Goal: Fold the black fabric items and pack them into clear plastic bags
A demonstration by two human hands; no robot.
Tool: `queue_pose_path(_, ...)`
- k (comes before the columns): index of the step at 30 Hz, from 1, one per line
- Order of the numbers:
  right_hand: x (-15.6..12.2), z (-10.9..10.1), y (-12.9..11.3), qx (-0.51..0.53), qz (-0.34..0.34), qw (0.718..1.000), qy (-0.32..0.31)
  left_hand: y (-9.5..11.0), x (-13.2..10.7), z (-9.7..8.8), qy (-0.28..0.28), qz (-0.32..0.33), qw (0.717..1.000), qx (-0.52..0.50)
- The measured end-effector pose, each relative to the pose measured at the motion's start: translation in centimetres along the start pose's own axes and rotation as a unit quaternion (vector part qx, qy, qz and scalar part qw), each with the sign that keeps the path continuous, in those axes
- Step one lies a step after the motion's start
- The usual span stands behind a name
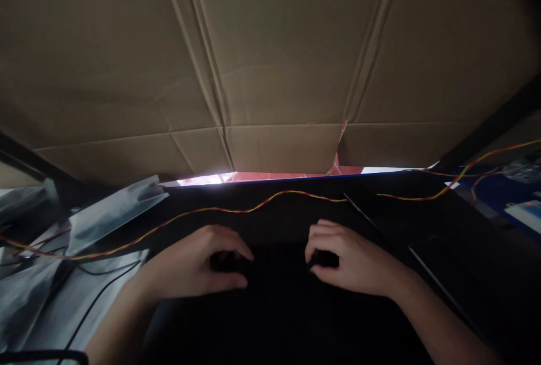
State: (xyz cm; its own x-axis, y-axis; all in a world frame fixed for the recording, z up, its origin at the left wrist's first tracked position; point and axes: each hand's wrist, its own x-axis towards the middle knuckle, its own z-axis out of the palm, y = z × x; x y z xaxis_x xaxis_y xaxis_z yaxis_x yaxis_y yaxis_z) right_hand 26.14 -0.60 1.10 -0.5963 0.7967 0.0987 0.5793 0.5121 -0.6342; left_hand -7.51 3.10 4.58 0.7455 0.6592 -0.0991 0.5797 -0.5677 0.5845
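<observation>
Both of my hands rest on a dark surface [279, 308] in dim light. My left hand [198, 263] has its fingers curled round something dark that I cannot make out. My right hand [346, 261] mirrors it, fingers curled over another dark shape. The two hands lie about a hand's width apart. A twisted red-and-yellow wire [236, 210] runs across the surface just beyond the fingertips.
Flattened brown cardboard [270, 55] fills the upper view like a wall. Silvery plastic bags [80, 224] and thin black cables [97, 297] lie at the left. A dark flat slab [439, 263] sits at the right, more wire [460, 176] and blue clutter beyond it.
</observation>
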Motion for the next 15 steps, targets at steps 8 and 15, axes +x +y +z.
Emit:
queue_pose_path(8,-1.1,-1.8,-1.3,0.084,0.086,0.991,-0.057,0.8,-0.3,-0.3,-0.093,-0.07,0.991,-0.064)
queue_pose_path(15,-3.6,-1.7,-3.9,0.06,0.107,0.955,-0.269,4.4,-4.0,1.2,-0.14,-0.116,0.982,-0.047)
